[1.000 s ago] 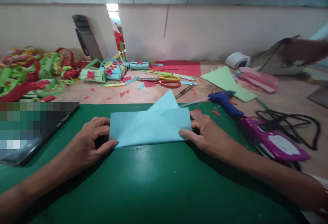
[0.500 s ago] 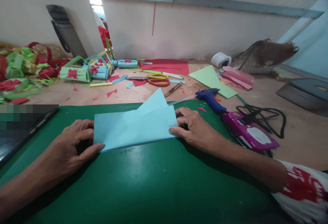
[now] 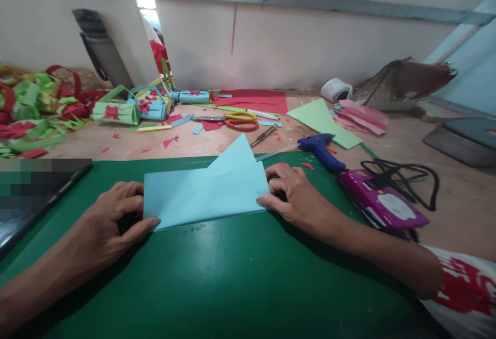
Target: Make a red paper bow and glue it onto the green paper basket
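Note:
A folded light blue paper sheet (image 3: pixel 205 194) lies on a green mat (image 3: pixel 217 277), with a triangular flap sticking up at its far edge. My left hand (image 3: pixel 112 220) grips the paper's left end, thumb on the near corner. My right hand (image 3: pixel 294 194) holds the right end, fingers curled over the edge and thumb pressing the near right corner.
A blue glue gun (image 3: pixel 320 149) on a purple stand (image 3: pixel 382 204) with a black cable sits right of the mat. Scissors (image 3: pixel 236 120), red and green paper sheets, paper baskets (image 3: pixel 132 107) and scraps lie beyond. A dark tablet (image 3: pixel 34 199) rests at left.
The view swung to the right and then steadied. Both hands keep the same hold on the blue paper, which has barely shifted on the mat.

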A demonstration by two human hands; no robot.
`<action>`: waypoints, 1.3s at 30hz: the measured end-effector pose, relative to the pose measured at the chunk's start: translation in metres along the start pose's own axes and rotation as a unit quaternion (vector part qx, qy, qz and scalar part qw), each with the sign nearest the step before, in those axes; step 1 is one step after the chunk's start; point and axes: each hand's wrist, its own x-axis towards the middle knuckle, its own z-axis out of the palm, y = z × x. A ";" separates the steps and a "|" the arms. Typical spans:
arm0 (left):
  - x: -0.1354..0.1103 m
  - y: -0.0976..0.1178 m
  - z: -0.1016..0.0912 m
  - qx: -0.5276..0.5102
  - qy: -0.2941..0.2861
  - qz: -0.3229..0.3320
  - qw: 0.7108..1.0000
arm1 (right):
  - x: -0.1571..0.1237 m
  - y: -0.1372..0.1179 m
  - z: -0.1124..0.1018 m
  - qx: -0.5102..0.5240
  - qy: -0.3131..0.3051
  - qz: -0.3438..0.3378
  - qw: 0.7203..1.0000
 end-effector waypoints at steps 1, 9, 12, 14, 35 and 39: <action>0.000 0.001 -0.001 -0.004 -0.006 -0.008 1.000 | -0.001 0.000 0.000 -0.009 0.000 -0.004 1.000; -0.003 0.010 0.000 -0.019 0.050 -0.092 0.994 | -0.007 0.005 0.007 -0.219 0.173 -0.150 0.948; 0.001 0.011 0.001 0.069 0.050 -0.002 0.996 | -0.006 0.003 0.004 -0.290 0.177 -0.303 0.890; 0.005 0.012 -0.002 0.135 0.005 0.057 0.989 | -0.004 0.000 -0.001 -0.297 0.120 -0.377 0.869; 0.026 0.022 -0.011 0.132 -0.202 0.220 0.945 | 0.011 -0.006 -0.011 -0.278 -0.048 -0.443 0.851; 0.026 0.025 -0.011 0.131 -0.211 0.208 0.946 | 0.011 -0.007 -0.010 -0.275 -0.042 -0.443 0.852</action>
